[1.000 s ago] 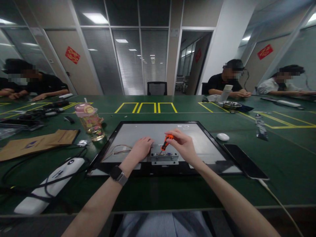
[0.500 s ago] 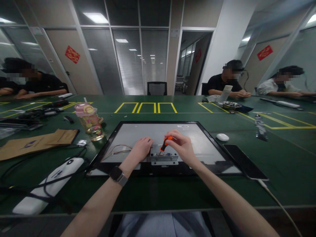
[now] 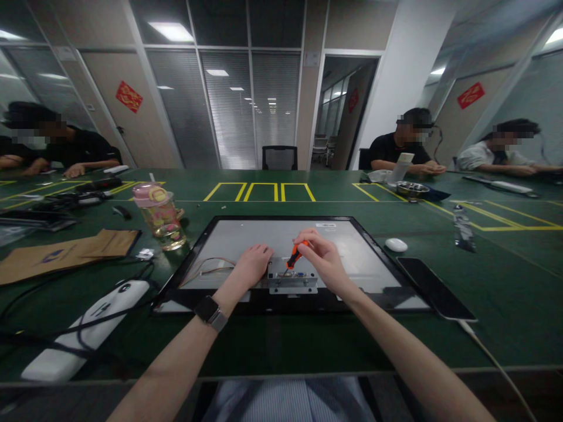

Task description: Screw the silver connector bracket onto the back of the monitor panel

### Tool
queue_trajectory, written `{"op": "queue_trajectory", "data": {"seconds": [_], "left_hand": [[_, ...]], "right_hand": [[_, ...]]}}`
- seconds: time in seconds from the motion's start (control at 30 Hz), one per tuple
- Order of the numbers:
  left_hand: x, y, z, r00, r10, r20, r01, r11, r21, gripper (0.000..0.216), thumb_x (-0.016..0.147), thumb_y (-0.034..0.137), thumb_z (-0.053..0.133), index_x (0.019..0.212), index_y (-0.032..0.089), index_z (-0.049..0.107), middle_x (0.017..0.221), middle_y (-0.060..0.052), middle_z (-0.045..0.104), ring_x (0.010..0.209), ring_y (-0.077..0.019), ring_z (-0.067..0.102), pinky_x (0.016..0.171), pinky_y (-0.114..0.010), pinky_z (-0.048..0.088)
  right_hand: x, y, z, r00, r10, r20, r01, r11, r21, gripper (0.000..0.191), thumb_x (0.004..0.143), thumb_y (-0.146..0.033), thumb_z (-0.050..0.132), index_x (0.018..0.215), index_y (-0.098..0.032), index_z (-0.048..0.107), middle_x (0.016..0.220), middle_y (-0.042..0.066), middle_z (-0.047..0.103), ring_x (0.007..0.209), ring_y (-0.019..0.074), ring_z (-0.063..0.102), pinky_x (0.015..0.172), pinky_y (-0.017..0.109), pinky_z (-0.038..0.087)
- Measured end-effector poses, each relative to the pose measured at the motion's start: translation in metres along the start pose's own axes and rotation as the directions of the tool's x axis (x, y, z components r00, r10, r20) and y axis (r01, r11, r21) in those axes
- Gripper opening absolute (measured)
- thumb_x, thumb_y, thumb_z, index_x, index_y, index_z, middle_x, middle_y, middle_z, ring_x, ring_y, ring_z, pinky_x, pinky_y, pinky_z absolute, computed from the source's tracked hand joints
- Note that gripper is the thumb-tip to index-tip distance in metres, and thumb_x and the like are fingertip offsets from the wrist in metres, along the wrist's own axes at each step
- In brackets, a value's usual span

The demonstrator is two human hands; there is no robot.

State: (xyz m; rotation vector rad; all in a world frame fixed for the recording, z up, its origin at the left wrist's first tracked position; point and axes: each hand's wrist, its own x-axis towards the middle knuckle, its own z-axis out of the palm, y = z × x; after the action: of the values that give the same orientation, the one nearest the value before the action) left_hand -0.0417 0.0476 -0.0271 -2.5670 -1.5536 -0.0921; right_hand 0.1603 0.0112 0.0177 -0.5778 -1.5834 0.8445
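Observation:
A flat display panel (image 3: 264,233) with a grey back and black frame lies on the table in front of me. A small metal bracket (image 3: 294,289) with a circuit board and connectors sits near its front edge. My right hand (image 3: 324,256) is closed on an orange-and-black screwdriver (image 3: 294,258), fingers pinched round the top of the handle. The screwdriver tilts, its shaft reaching down into the bracket, where the tip is hard to make out. With fingers bent, my left hand (image 3: 253,264) holds the bracket's left side. Thin wires (image 3: 215,262) lie on the panel left of it.
To the left are a white power strip (image 3: 112,308) with black cables, brown paper packaging (image 3: 74,252) and a pink-lidded cup (image 3: 158,214). A phone (image 3: 433,287) on a cable and a white earbud case (image 3: 396,245) lie right. Several people sit across the table (image 3: 272,346).
My hands and the bracket stay in place, and the screwdriver's handle shifts only very slightly in my right fingers. At far left a person's hand has moved on the table.

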Motion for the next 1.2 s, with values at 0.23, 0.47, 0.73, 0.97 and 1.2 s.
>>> {"op": "queue_trajectory", "data": {"seconds": [0.23, 0.47, 0.73, 0.97, 1.2], "left_hand": [[-0.001, 0.001, -0.002, 1.000, 0.003, -0.013, -0.003, 1.000, -0.021, 0.027, 0.096, 0.011, 0.042, 0.115, 0.016, 0.061, 0.114, -0.013, 0.063, 0.104, -0.0251, 0.061, 0.087, -0.037, 0.047], [-0.001, 0.000, 0.001, 1.000, 0.002, -0.017, -0.002, 1.000, 0.007, 0.029, 0.096, 0.013, 0.041, 0.117, 0.016, 0.060, 0.117, -0.012, 0.064, 0.105, -0.0247, 0.060, 0.090, -0.037, 0.047], [0.001, -0.004, 0.005, 0.999, 0.023, -0.023, -0.024, 1.000, -0.016, 0.027, 0.097, 0.014, 0.042, 0.116, 0.018, 0.060, 0.113, -0.011, 0.064, 0.104, -0.0233, 0.060, 0.090, -0.036, 0.047], [0.001, -0.003, 0.006, 1.000, 0.006, -0.027, -0.006, 1.000, 0.008, 0.028, 0.097, 0.014, 0.041, 0.117, 0.018, 0.060, 0.116, -0.012, 0.064, 0.104, -0.0244, 0.061, 0.089, -0.036, 0.047], [0.001, -0.003, 0.004, 1.000, 0.017, -0.022, -0.017, 1.000, -0.006, 0.028, 0.097, 0.013, 0.041, 0.116, 0.016, 0.061, 0.114, -0.011, 0.064, 0.104, -0.0245, 0.061, 0.090, -0.037, 0.047]], "right_hand": [[0.000, -0.002, -0.002, 0.995, 0.030, 0.097, -0.032, 0.999, 0.020, 0.025, 0.097, -0.037, 0.055, 0.113, -0.026, 0.071, 0.101, 0.005, 0.070, 0.096, 0.0194, 0.067, 0.089, 0.039, 0.053], [-0.001, -0.003, 0.003, 0.998, -0.001, 0.065, -0.001, 0.999, 0.033, 0.014, 0.085, -0.038, 0.072, 0.092, -0.026, 0.075, 0.096, 0.004, 0.063, 0.093, 0.0189, 0.063, 0.084, 0.037, 0.053], [-0.001, -0.010, 0.004, 0.989, 0.017, 0.149, -0.018, 1.000, 0.005, 0.026, 0.098, -0.039, 0.052, 0.110, -0.026, 0.071, 0.103, 0.006, 0.069, 0.101, 0.0209, 0.065, 0.091, 0.040, 0.052], [-0.002, -0.008, 0.005, 0.998, -0.048, 0.040, 0.050, 0.998, -0.044, 0.014, 0.088, -0.037, 0.069, 0.091, -0.027, 0.076, 0.091, 0.004, 0.062, 0.091, 0.0203, 0.061, 0.088, 0.041, 0.052], [-0.003, -0.012, 0.003, 0.990, -0.008, 0.144, 0.011, 1.000, -0.021, 0.025, 0.099, -0.035, 0.052, 0.112, -0.028, 0.072, 0.107, 0.006, 0.069, 0.105, 0.0203, 0.064, 0.096, 0.040, 0.049]]}}
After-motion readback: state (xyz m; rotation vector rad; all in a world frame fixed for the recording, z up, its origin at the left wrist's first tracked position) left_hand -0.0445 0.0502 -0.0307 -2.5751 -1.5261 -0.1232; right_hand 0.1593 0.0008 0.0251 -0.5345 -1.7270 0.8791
